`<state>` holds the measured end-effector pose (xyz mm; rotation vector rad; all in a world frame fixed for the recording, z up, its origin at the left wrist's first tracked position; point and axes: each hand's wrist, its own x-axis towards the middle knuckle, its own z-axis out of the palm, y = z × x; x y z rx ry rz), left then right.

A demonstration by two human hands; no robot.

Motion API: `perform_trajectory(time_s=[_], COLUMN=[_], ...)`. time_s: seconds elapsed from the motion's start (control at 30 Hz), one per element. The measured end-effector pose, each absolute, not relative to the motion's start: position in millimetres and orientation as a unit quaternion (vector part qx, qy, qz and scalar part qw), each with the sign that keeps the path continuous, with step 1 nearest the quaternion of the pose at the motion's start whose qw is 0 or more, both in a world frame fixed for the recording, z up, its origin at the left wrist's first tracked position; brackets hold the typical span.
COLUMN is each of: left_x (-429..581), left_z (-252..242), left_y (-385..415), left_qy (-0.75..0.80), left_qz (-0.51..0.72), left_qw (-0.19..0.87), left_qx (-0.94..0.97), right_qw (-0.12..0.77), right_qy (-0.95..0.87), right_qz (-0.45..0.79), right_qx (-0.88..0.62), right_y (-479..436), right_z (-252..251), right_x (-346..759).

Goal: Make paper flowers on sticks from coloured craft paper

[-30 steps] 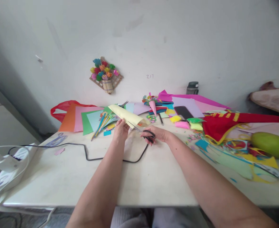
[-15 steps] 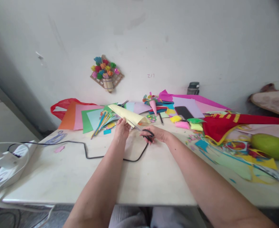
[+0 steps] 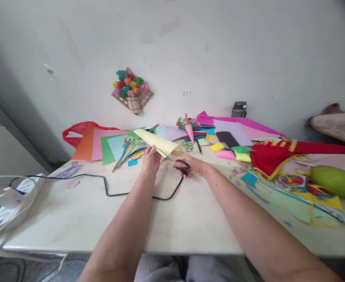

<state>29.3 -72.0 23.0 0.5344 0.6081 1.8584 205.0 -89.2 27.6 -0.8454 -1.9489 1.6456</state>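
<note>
Over the middle of the table, my left hand (image 3: 151, 158) pinches the lower edge of a pale yellow sheet of paper (image 3: 155, 141), which is curled and held slanting. My right hand (image 3: 190, 166) is closed round the black handles of a pair of scissors (image 3: 182, 166). Their blades reach left to the paper's lower edge, close to my left fingers. How far apart the blades are is hard to make out. Behind the paper lie coloured sheets and a small pink paper cone (image 3: 189, 132) with paper flowers on top.
A black cable (image 3: 116, 194) crosses the table beneath my arms from a power strip (image 3: 12, 211) at left. At right lie a phone (image 3: 227, 139), bright clay packets (image 3: 225, 155), red cloth (image 3: 268, 156), paper scraps (image 3: 290, 203) and a green fruit (image 3: 337, 181). A bottle (image 3: 238, 109) stands by the wall.
Almost nothing differs. Both hands, the scissors and the yellow paper stay in nearly the same place.
</note>
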Motion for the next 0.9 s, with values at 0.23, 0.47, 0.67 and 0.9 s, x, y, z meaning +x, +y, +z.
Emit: perform_trajectory(time_s=[0.23,0.47,0.67,0.9], left_x=[29.0,28.7,29.1,28.9], left_z=[22.8,22.3,23.0,23.6], left_y=[-70.6,-70.8,-71.9,-71.8], left_qy=[0.258,0.255,0.253,0.257], left_qz=[0.780,0.780,0.780,0.782], left_qw=[0.525,0.524,0.528,0.527], left_qx=[0.220,0.227,0.221,0.209], right_qw=[0.228,0.233,0.240,0.241], right_qy=[-0.704,-0.704,-0.707,-0.709], right_qz=[0.599,0.595,0.591,0.589], right_qx=[-0.305,-0.309,-0.305,-0.303], right_y=[-88.5,-88.9,-88.2,-90.2], right_z=[27.0,26.9,25.5,27.6], right_x=[204.4,202.9,201.6,201.2])
